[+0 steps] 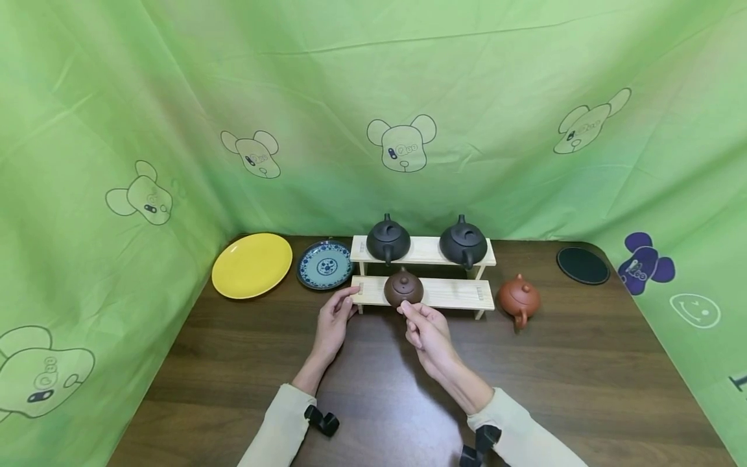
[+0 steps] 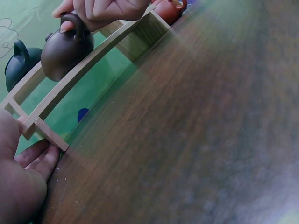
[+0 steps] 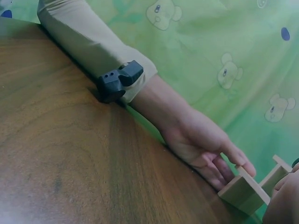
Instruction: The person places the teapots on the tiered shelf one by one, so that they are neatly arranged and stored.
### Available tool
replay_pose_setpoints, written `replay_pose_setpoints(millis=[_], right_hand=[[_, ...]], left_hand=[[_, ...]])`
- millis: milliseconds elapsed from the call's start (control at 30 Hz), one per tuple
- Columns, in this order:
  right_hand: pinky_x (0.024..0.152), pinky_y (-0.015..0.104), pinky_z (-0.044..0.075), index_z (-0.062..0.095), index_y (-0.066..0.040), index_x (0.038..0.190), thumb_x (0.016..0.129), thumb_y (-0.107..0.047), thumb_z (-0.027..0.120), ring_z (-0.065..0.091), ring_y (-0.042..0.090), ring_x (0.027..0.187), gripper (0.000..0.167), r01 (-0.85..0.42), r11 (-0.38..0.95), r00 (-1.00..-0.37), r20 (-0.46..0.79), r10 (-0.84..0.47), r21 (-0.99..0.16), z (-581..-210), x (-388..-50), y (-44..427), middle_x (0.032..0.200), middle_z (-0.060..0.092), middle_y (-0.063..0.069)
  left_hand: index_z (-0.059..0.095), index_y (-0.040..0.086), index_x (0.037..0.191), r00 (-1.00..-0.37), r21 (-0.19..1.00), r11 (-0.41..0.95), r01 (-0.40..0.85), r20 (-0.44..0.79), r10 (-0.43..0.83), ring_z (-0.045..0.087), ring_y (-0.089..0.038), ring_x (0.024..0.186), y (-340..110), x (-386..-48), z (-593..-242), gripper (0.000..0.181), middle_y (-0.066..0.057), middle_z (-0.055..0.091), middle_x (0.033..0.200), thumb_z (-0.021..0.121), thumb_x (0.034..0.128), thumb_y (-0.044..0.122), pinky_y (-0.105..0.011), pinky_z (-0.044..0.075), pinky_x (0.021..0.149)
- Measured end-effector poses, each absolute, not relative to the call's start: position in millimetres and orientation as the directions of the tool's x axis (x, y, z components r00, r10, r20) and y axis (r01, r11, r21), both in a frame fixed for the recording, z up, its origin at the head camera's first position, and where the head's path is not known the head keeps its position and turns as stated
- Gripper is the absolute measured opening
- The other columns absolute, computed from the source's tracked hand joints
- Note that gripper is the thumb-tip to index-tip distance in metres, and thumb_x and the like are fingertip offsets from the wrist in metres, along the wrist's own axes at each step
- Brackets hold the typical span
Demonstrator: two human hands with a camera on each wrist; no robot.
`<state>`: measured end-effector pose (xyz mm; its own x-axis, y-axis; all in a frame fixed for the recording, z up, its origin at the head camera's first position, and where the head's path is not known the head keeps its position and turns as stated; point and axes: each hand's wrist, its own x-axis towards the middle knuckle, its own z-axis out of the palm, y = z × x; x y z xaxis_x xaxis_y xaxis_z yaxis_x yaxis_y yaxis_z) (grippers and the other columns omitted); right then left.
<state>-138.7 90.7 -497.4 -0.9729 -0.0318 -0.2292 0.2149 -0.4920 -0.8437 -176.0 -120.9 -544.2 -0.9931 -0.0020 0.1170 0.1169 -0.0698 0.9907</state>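
Note:
A two-step wooden rack [image 1: 455,294] stands at the back middle of the table. On its lower step sits a small dark brown teapot [image 1: 403,287], its handle toward me. My right hand [image 1: 430,337] pinches that handle between thumb and fingers; the left wrist view shows the brown teapot [image 2: 65,56] upright at the step's surface. My left hand [image 1: 331,329] grips the lower step's left end, thumb on top and fingers by the leg, as the right wrist view of this left hand [image 3: 201,135] shows. Two black teapots, one left [image 1: 388,241] and one right [image 1: 463,244], occupy the upper step.
Right of the rack is a reddish-orange teapot [image 1: 519,298], and farther right a black oval mat or dish [image 1: 583,265]. To the left are a blue patterned plate [image 1: 325,266] and a yellow plate [image 1: 252,266]. Green cloth [image 1: 327,84] hangs behind and along the sides.

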Motion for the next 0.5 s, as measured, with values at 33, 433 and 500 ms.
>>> replay_pose_setpoints(millis=[33,433,500], right_hand=[[0.042,0.012,0.024,0.072,-0.008,0.090,0.110,-0.009,0.069,0.033,-0.002,0.044,0.021,0.212,-0.492,-0.974,-0.226,-0.032,-0.845,-497.3,-139.3,89.8,0.068,0.054,-0.006],[0.042,0.012,0.025,0.071,-0.008,0.093,0.111,-0.010,0.068,0.035,-0.001,0.047,0.018,0.227,-0.497,-0.970,-0.241,-0.036,-0.838,-496.0,-147.9,78.7,0.073,0.056,-0.004],[0.043,0.012,0.025,0.071,-0.008,0.094,0.111,-0.011,0.068,0.035,-0.001,0.047,0.018,0.229,-0.492,-0.970,-0.242,-0.039,-0.840,-495.2,-149.7,76.9,0.072,0.054,-0.005]], left_hand=[[0.064,-0.012,0.142,-0.993,0.990,-0.072,0.118,0.118,-0.002,0.064,-0.021,0.134,-120.6,-176.3,-544.1,0.031,-0.030,0.064,0.148,0.051,0.1164,0.001,-0.029,0.058,0.112],[0.063,-0.013,0.142,-0.993,0.989,-0.091,0.114,0.115,-0.002,0.065,-0.013,0.129,-119.6,-176.1,-543.6,0.031,-0.031,0.063,0.148,0.051,0.1164,0.000,-0.029,0.057,0.112],[0.062,-0.014,0.142,-0.993,0.989,-0.094,0.117,0.117,-0.002,0.065,-0.011,0.128,-119.6,-176.1,-543.5,0.032,-0.032,0.063,0.148,0.051,0.1164,-0.001,-0.029,0.057,0.112]])
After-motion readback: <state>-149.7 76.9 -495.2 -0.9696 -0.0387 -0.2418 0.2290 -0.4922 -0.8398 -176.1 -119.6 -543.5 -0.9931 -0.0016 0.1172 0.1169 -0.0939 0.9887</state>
